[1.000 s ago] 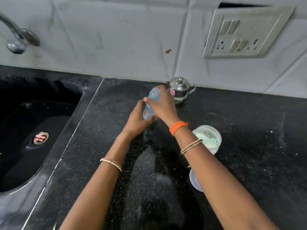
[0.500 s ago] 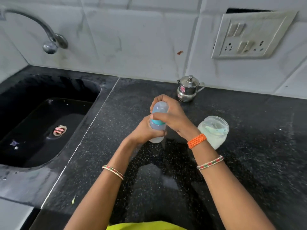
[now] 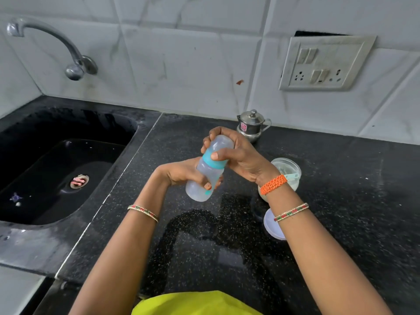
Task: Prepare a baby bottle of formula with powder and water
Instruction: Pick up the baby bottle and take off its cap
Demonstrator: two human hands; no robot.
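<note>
I hold a translucent baby bottle point(image 3: 204, 176) with a teal collar and a clear cap in the air above the black counter point(image 3: 341, 223), tilted with its cap away from me. My left hand point(image 3: 181, 173) grips its lower body. My right hand point(image 3: 238, 155) wraps the cap and collar, thumb on the teal ring. To the right, partly behind my right wrist, stands an open clear jar point(image 3: 288, 171) of pale powder with a light green scoop inside. Its white lid point(image 3: 272, 226) lies on the counter nearer me.
A small lidded steel pot point(image 3: 252, 126) stands against the tiled wall behind the bottle. A black sink point(image 3: 56, 169) with a curved tap point(image 3: 56, 44) takes up the left. A switch and socket plate point(image 3: 322, 64) is on the wall at right.
The bottle has come nearer me and higher over the counter, tilting more. Both hands keep their grip, and the view has drawn back.
</note>
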